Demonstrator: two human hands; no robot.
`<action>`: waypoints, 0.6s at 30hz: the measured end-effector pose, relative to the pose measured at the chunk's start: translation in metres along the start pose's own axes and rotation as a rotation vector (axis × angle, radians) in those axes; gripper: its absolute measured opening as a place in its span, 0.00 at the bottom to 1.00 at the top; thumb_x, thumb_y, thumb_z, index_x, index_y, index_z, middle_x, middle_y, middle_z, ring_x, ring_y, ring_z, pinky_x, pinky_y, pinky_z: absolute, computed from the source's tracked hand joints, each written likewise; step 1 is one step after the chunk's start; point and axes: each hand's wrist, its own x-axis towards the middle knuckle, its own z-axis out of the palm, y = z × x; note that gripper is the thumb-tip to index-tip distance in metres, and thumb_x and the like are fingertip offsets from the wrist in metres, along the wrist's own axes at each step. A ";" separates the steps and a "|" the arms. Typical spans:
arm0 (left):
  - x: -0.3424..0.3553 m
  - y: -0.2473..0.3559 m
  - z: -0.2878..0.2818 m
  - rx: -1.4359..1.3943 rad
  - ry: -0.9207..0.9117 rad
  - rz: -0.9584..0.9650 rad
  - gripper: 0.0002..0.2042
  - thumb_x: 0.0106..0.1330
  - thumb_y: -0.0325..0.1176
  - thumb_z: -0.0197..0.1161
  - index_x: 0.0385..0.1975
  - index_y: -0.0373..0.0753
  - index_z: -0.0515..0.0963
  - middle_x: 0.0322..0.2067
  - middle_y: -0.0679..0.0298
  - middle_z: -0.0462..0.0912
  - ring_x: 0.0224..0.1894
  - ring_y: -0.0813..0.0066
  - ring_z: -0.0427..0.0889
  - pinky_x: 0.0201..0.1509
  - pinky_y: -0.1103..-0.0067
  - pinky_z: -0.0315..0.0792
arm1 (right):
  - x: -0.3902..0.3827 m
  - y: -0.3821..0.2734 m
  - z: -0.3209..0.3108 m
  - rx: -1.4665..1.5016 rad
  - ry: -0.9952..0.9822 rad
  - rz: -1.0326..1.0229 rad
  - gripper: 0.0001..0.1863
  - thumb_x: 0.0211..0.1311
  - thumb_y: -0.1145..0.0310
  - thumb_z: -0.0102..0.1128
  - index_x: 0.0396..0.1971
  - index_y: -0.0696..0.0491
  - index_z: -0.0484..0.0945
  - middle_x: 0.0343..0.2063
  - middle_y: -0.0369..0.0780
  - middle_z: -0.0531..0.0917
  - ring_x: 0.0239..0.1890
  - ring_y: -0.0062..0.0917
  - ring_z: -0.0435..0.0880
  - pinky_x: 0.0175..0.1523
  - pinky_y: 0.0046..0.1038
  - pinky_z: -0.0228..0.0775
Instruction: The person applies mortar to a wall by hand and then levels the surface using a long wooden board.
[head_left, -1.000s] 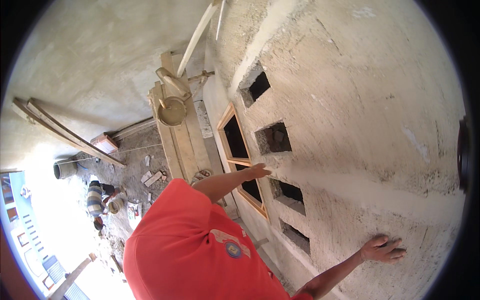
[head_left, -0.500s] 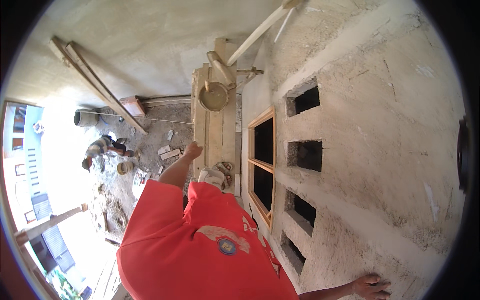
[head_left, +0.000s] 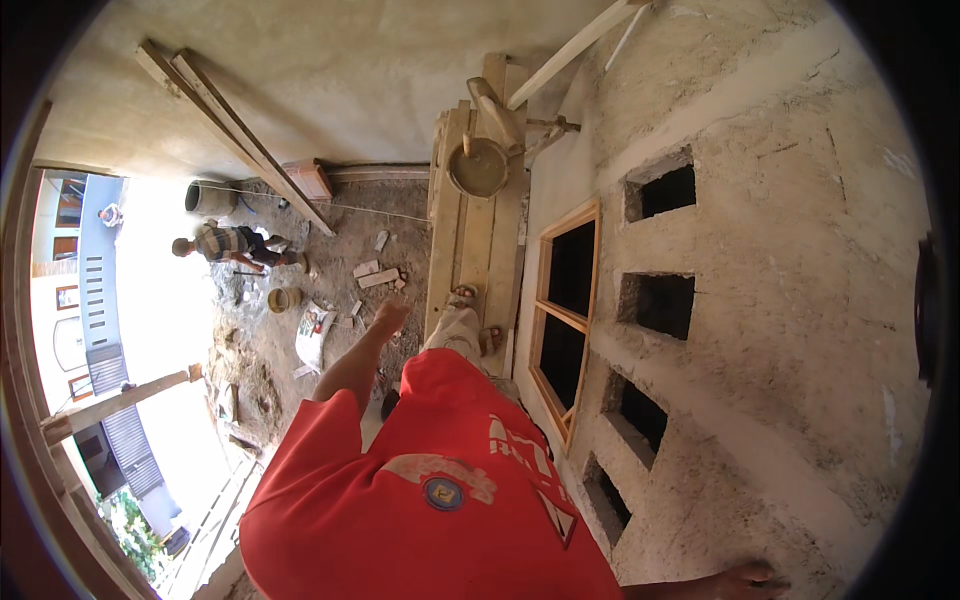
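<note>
My left hand (head_left: 392, 318) hangs in the air at my left side, over the edge of the plank scaffold (head_left: 443, 240). Its fingers look loosely extended, and no object shows in it. Against the rough plastered wall (head_left: 770, 300) on my right rests my right hand (head_left: 750, 580), low in the picture, fingers partly spread and holding nothing. Farther along the planks stands a round bucket (head_left: 478, 185) of grey-brown wet mix, with a wooden handle (head_left: 467, 146) sticking up from it. My sandalled feet (head_left: 465, 293) are on the planks.
A wooden window frame (head_left: 567, 318) and several square openings (head_left: 665, 306) break the right wall. Down on the ground are a co-worker (head_left: 235, 243), a bucket (head_left: 284, 299), a white sack (head_left: 314, 337) and bricks (head_left: 377, 278). Long boards (head_left: 235, 130) lean at the far left.
One foot has stepped forward along the planks. My view has shifted, so the bucket appears farther right and higher. My right hand stays at the wall. The co-worker below has straightened somewhat.
</note>
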 end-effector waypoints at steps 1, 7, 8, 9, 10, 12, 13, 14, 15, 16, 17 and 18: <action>-0.002 -0.007 -0.009 0.008 0.002 0.010 0.13 0.56 0.40 0.60 0.34 0.37 0.79 0.22 0.58 0.79 0.26 0.70 0.79 0.30 0.71 0.72 | -0.003 -0.001 0.003 0.025 0.003 0.005 0.26 0.72 0.52 0.35 0.58 0.55 0.68 0.65 0.56 0.56 0.67 0.56 0.50 0.63 0.59 0.46; 0.021 -0.005 0.000 -0.301 0.051 -0.070 0.16 0.56 0.40 0.61 0.40 0.37 0.78 0.30 0.58 0.82 0.31 0.70 0.80 0.33 0.72 0.72 | 0.013 -0.013 -0.005 0.126 0.150 0.089 0.25 0.71 0.55 0.41 0.56 0.60 0.68 0.59 0.56 0.64 0.63 0.52 0.59 0.62 0.53 0.54; 0.029 -0.009 -0.014 -0.129 0.006 -0.034 0.18 0.57 0.41 0.62 0.44 0.37 0.78 0.34 0.57 0.82 0.33 0.70 0.80 0.35 0.72 0.73 | 0.024 -0.032 -0.011 0.210 0.167 0.197 0.25 0.71 0.56 0.42 0.56 0.61 0.68 0.58 0.56 0.65 0.62 0.51 0.62 0.62 0.52 0.55; 0.036 -0.022 -0.020 -0.097 0.002 0.130 0.19 0.57 0.41 0.62 0.45 0.36 0.77 0.35 0.56 0.82 0.33 0.68 0.80 0.36 0.71 0.73 | 0.039 -0.057 -0.012 0.387 0.152 0.226 0.26 0.70 0.55 0.43 0.56 0.62 0.66 0.59 0.55 0.65 0.61 0.50 0.63 0.62 0.50 0.56; 0.038 -0.064 -0.069 -0.030 0.067 0.276 0.20 0.57 0.42 0.62 0.45 0.36 0.77 0.35 0.56 0.82 0.34 0.67 0.80 0.37 0.71 0.73 | 0.059 -0.104 -0.010 0.620 0.102 0.297 0.27 0.70 0.54 0.44 0.57 0.62 0.65 0.59 0.55 0.64 0.60 0.49 0.64 0.62 0.49 0.56; 0.041 -0.072 -0.076 -0.055 0.046 0.258 0.15 0.59 0.39 0.59 0.42 0.36 0.77 0.35 0.58 0.80 0.34 0.67 0.79 0.36 0.72 0.73 | 0.075 -0.131 0.015 0.901 0.080 0.383 0.45 0.58 0.43 0.58 0.63 0.61 0.54 0.61 0.51 0.63 0.62 0.47 0.61 0.64 0.48 0.53; 0.044 -0.043 -0.043 -0.136 -0.020 0.088 0.10 0.61 0.35 0.56 0.38 0.37 0.77 0.33 0.61 0.78 0.34 0.70 0.78 0.34 0.74 0.73 | 0.089 -0.120 0.021 0.633 0.176 0.119 0.33 0.64 0.44 0.48 0.57 0.57 0.65 0.57 0.47 0.68 0.60 0.44 0.65 0.62 0.47 0.55; 0.042 -0.013 -0.015 -0.206 -0.090 -0.089 0.07 0.63 0.32 0.53 0.34 0.39 0.77 0.32 0.64 0.77 0.33 0.72 0.77 0.31 0.77 0.73 | 0.105 -0.106 0.023 0.361 0.265 -0.142 0.28 0.69 0.44 0.39 0.51 0.52 0.75 0.53 0.42 0.73 0.57 0.41 0.69 0.61 0.46 0.56; 0.042 -0.018 -0.026 -0.044 -0.059 0.087 0.06 0.63 0.32 0.53 0.33 0.39 0.77 0.31 0.65 0.76 0.32 0.72 0.76 0.31 0.77 0.73 | 0.116 -0.114 0.036 0.420 0.231 -0.138 0.26 0.68 0.47 0.43 0.52 0.53 0.74 0.56 0.45 0.71 0.61 0.41 0.66 0.64 0.46 0.53; 0.042 -0.042 -0.051 0.126 -0.001 0.254 0.06 0.63 0.32 0.53 0.32 0.39 0.76 0.30 0.65 0.75 0.31 0.72 0.76 0.30 0.76 0.73 | 0.120 -0.132 0.050 0.437 0.195 -0.116 0.26 0.67 0.48 0.45 0.53 0.53 0.74 0.57 0.45 0.70 0.62 0.41 0.64 0.65 0.47 0.52; 0.042 -0.063 -0.075 0.302 0.051 0.417 0.06 0.63 0.32 0.53 0.31 0.39 0.76 0.29 0.65 0.74 0.31 0.73 0.75 0.30 0.76 0.73 | 0.126 -0.149 0.064 0.452 0.161 -0.097 0.26 0.67 0.48 0.47 0.53 0.52 0.74 0.57 0.46 0.69 0.62 0.41 0.63 0.65 0.48 0.52; 0.042 -0.079 -0.089 0.189 0.089 0.203 0.06 0.61 0.34 0.56 0.32 0.39 0.77 0.31 0.61 0.76 0.34 0.67 0.77 0.34 0.72 0.72 | 0.129 -0.165 0.075 0.392 0.128 -0.086 0.26 0.66 0.46 0.46 0.53 0.50 0.74 0.54 0.46 0.71 0.61 0.42 0.64 0.63 0.50 0.54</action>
